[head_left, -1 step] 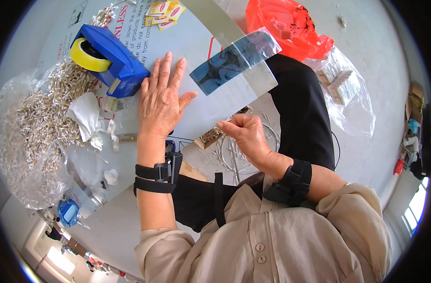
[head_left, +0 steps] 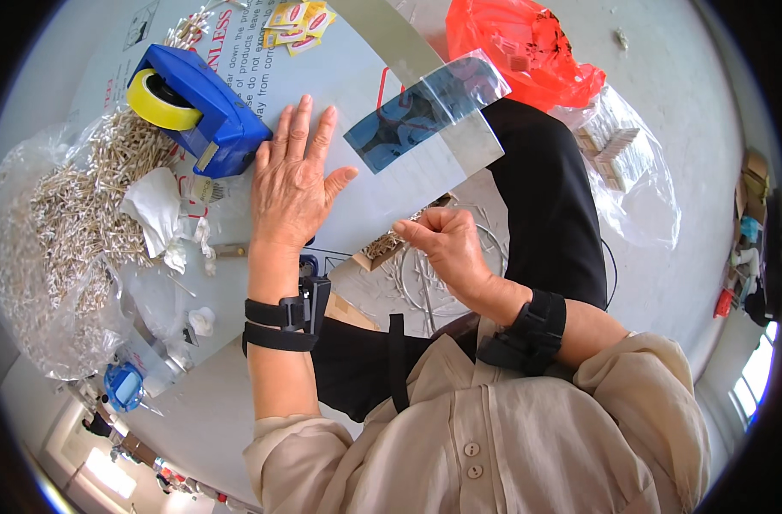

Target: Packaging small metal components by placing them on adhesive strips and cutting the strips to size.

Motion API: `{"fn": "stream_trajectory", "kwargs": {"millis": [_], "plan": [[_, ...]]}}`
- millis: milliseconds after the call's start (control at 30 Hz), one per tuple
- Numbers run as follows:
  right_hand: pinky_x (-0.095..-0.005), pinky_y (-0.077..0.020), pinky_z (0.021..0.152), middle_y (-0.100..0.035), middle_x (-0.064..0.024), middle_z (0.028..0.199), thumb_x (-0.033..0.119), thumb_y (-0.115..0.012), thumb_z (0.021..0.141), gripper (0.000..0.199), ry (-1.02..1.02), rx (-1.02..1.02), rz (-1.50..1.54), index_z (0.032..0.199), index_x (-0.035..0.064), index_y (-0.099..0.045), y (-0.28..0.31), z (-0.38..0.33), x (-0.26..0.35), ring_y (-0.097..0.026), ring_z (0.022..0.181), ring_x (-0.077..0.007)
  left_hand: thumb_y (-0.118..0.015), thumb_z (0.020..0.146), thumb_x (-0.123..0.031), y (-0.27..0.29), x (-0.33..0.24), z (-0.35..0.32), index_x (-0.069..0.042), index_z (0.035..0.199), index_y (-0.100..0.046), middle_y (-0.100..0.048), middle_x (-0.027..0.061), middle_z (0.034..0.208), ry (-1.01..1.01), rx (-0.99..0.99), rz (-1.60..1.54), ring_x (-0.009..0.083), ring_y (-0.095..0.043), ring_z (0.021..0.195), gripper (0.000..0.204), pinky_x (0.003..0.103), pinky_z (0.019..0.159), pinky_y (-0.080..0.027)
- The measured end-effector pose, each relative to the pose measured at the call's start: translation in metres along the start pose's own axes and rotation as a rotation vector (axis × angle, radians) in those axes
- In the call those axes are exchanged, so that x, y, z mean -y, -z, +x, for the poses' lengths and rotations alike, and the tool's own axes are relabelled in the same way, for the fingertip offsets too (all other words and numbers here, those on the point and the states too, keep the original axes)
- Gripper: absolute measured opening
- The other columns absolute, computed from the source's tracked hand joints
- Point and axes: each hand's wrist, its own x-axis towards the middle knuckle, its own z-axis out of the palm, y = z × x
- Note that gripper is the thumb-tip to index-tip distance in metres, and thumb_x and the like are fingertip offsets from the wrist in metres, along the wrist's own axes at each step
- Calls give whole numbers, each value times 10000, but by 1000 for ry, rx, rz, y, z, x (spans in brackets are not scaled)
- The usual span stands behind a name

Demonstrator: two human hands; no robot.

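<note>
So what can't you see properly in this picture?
- Head view: whatever the right hand pinches is hidden inside its curled fingers.
- The small pale sticks in the clear plastic bag are too small to identify.
- The contents of the orange plastic bag are cut off at the top edge.
- The left hand lies flat on the white board, covering what is under its palm.

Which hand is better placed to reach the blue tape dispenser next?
Left. The left hand lies flat and empty on the board, right beside the blue tape dispenser. The right hand is closed in a pinch, farther away over the lap.
</note>
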Motion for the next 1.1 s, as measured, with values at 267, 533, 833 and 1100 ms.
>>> {"fn": "stream_trajectory", "kwargs": {"millis": [267, 533, 833, 1100], "plan": [[-261, -258, 432, -410, 41, 516, 200, -715, 804, 361, 34, 19, -38, 563, -1, -539, -1, -6, 11, -314, 494, -49, -425, 840, -586, 0, 1, -3, -220, 1417, -309, -264, 53, 1477, -8, 4, 2, 270, -296, 1328, 692, 462, 1017, -298], [-266, -258, 435, -404, 41, 515, 193, -724, 793, 357, 56, -33, -105, 564, -10, -540, 2, 5, -8, -310, 496, -55, -394, 842, -588, 3, -3, -10, -233, 1420, -292, -248, -35, 1485, -86, 65, -14, 216, -230, 1361, 686, 552, 1033, -231], [-265, -263, 441, -413, 40, 522, 192, -723, 793, 343, -3, 2, -79, 574, -13, -557, 2, 8, -10, -322, 507, -54, -440, 834, -554, 4, -5, -16, -248, 1421, -284, -237, -40, 1487, -138, 99, -35, 210, -210, 1368, 680, 593, 1049, -187], [-288, -293, 416, -393, 14, 493, 171, -733, 769, 373, 58, -28, -90, 531, -4, -504, 3, 10, -11, -325, 488, -70, -505, 810, -518, 7, -14, -22, -271, 1411, -303, -245, -11, 1484, -165, 122, -91, 218, -202, 1371, 680, 593, 1065, -171]]}}
